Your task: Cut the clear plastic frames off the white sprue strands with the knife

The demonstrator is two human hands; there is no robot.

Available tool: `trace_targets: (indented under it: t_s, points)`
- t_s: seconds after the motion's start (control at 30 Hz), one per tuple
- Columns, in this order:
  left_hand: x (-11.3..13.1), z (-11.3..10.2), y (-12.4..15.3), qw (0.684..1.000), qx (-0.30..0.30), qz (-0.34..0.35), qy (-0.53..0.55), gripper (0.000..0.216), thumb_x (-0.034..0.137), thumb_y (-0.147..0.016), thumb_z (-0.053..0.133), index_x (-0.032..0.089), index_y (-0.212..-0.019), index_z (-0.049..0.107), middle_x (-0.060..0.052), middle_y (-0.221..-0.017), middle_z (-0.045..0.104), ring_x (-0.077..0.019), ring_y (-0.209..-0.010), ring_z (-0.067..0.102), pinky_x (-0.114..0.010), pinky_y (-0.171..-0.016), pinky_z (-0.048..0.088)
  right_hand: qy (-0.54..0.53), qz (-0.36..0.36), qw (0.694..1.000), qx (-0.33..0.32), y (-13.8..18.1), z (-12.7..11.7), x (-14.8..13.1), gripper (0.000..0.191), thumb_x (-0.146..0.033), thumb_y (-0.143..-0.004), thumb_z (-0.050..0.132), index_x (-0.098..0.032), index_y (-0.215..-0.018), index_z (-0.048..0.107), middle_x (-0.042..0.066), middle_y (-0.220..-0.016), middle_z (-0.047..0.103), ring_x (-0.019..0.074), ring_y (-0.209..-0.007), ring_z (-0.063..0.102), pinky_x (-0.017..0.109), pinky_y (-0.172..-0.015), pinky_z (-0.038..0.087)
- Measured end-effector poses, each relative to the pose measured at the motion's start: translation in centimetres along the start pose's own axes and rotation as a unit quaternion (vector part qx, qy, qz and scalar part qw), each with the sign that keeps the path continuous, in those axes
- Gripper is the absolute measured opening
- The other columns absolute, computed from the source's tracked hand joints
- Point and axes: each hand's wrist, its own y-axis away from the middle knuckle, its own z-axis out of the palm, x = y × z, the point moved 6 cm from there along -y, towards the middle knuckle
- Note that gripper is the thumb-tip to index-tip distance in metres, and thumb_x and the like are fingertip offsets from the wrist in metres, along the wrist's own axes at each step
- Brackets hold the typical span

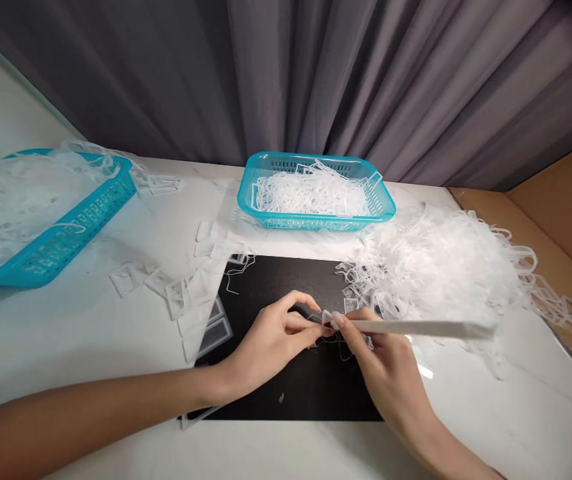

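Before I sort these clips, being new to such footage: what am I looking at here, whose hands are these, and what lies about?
The one picture comes from a camera worn on a person's head, looking down at their own bare hands over a white table. The left hand pinches a small clear plastic piece above a black mat. The right hand holds a long pale tool whose tip meets that piece. A heap of white plastic strips lies at the right. Two blue baskets, one at the back and one at the left, hold similar strips. Small clear frames lie left of the mat.
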Motion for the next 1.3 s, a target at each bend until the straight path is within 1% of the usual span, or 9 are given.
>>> trace_targets:
  t_s: [0.1, 0.23, 0.37, 0.63, 0.73, 0.93, 1.07, 1.17, 1.3]
  points:
    - [0.1, 0.0, 0.0, 1.000, -0.002, -0.004, -0.008, 0.017, 0.026, -0.081, 0.057, 0.021, -0.093, 0.047, -0.003, -0.079, 0.072, -0.0184, -0.081, 0.063, -0.029, -0.071, 0.043, -0.084, 0.087, 0.992, -0.030, -0.5, -0.3, 0.8, 0.038, -0.043, -0.087, 0.049, -0.017, -0.059, 0.056, 0.000, -0.069, 0.050, 0.0117, -0.061, 0.045, 0.024, -0.053, 0.033]
    - [0.2, 0.1, 0.0, 1.000, -0.005, -0.010, -0.009, 0.018, 0.027, -0.080, 0.059, 0.021, -0.092, 0.048, -0.004, -0.082, 0.073, -0.0185, -0.079, 0.063, -0.029, -0.070, 0.044, -0.166, 0.138, 0.975, -0.051, -0.8, -0.5, 1.2, 0.036, -0.044, -0.084, 0.053, -0.017, -0.061, 0.058, 0.002, -0.077, 0.053, 0.0146, -0.072, 0.049, 0.024, -0.061, 0.036]
    - [0.3, 0.1, 0.0, 1.000, -0.009, -0.012, -0.009, 0.018, 0.028, -0.080, 0.059, 0.020, -0.092, 0.048, -0.004, -0.082, 0.073, -0.0186, -0.078, 0.064, -0.029, -0.070, 0.044, -0.174, 0.168, 0.968, -0.063, -0.7, -0.5, 1.3, 0.038, -0.046, -0.083, 0.054, -0.016, -0.060, 0.061, 0.004, -0.079, 0.056, 0.0193, -0.081, 0.053, 0.025, -0.066, 0.039]
    - [0.3, 0.1, 0.1, 1.000, -0.007, -0.011, -0.019, 0.015, 0.024, -0.080, 0.057, 0.021, -0.092, 0.048, -0.004, -0.083, 0.074, -0.0195, -0.081, 0.065, -0.029, -0.071, 0.044, -0.094, 0.115, 0.988, -0.044, -0.7, -0.7, 0.6, 0.039, -0.043, -0.086, 0.051, -0.017, -0.061, 0.067, 0.004, -0.079, 0.062, 0.0178, -0.074, 0.056, 0.026, -0.060, 0.040]
    - [0.4, 0.1, 0.1, 1.000, -0.008, -0.008, -0.021, 0.014, 0.024, -0.080, 0.056, 0.020, -0.091, 0.049, -0.004, -0.083, 0.073, -0.0206, -0.083, 0.065, -0.030, -0.071, 0.045, -0.072, 0.089, 0.993, -0.039, -0.6, -0.6, 0.5, 0.039, -0.042, -0.087, 0.050, -0.017, -0.062, 0.066, 0.004, -0.077, 0.060, 0.0176, -0.073, 0.055, 0.026, -0.059, 0.038]
    - [0.1, 0.1, 0.1, 0.999, -0.005, -0.002, -0.033, 0.014, 0.027, -0.081, 0.056, 0.020, -0.091, 0.049, -0.002, -0.076, 0.072, -0.0194, -0.079, 0.065, -0.028, -0.070, 0.044, -0.039, 0.056, 0.997, -0.026, -0.4, -0.3, 0.2, 0.038, -0.042, -0.088, 0.048, -0.017, -0.062, 0.061, 0.000, -0.068, 0.053, 0.0117, -0.058, 0.045, 0.024, -0.053, 0.034]
    - [0.1, 0.0, -0.1, 1.000, -0.007, 0.002, -0.017, 0.016, 0.028, -0.081, 0.057, 0.021, -0.093, 0.049, -0.003, -0.080, 0.073, -0.0191, -0.082, 0.064, -0.028, -0.072, 0.045, -0.035, 0.042, 0.999, -0.006, -0.3, -0.6, 0.0, 0.036, -0.040, -0.088, 0.049, -0.018, -0.061, 0.060, 0.000, -0.067, 0.053, 0.0114, -0.057, 0.045, 0.024, -0.052, 0.035]
    - [0.1, -0.1, -0.3, 1.000, -0.010, -0.015, -0.014, 0.021, 0.031, -0.080, 0.059, 0.019, -0.096, 0.054, -0.004, -0.085, 0.073, -0.0185, -0.081, 0.064, -0.029, -0.073, 0.046, -0.047, 0.037, 0.998, 0.027, -0.3, -1.2, -0.1, 0.034, -0.039, -0.086, 0.052, -0.018, -0.060, 0.059, 0.000, -0.066, 0.053, 0.0123, -0.058, 0.046, 0.024, -0.051, 0.036]
    - [0.3, 0.3, -0.3, 0.999, -0.050, -0.011, -0.010, 0.024, 0.034, -0.082, 0.057, 0.014, -0.092, 0.065, -0.006, -0.089, 0.073, -0.0161, -0.074, 0.062, -0.028, -0.071, 0.048, -0.071, 0.042, 0.996, 0.040, -0.2, -1.4, 0.0, 0.032, -0.040, -0.085, 0.054, -0.018, -0.062, 0.060, 0.001, -0.066, 0.053, 0.0129, -0.059, 0.046, 0.024, -0.051, 0.036]
